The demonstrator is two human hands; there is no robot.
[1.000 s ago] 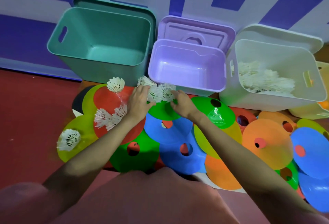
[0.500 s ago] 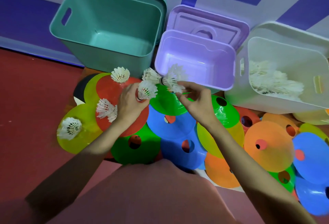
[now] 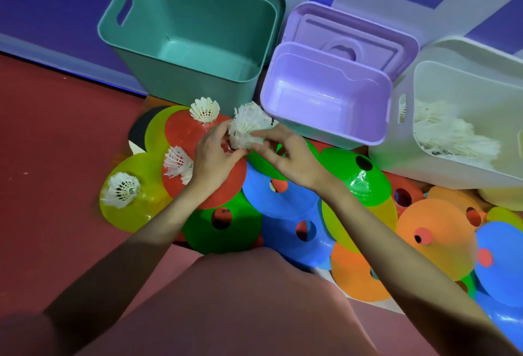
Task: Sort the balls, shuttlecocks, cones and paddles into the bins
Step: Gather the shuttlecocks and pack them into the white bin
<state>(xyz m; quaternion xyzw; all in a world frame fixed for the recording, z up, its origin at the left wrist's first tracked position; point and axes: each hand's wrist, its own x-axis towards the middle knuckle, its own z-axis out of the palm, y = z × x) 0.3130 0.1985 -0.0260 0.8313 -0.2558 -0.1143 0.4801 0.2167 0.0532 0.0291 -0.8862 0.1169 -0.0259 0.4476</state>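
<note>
Both the left hand [image 3: 210, 157] and the right hand [image 3: 285, 155] pinch a bunch of shuttlecocks [image 3: 249, 126] just before the purple bin [image 3: 325, 132], and a loose grip could spill 1 short of the white bin [image 3: 396, 155]

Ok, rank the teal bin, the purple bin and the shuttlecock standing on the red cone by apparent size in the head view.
1. teal bin, the largest.
2. purple bin, clearly smaller.
3. shuttlecock on the red cone, by far the smallest.
All three sit at a similar distance, so the order looks safe.
</note>
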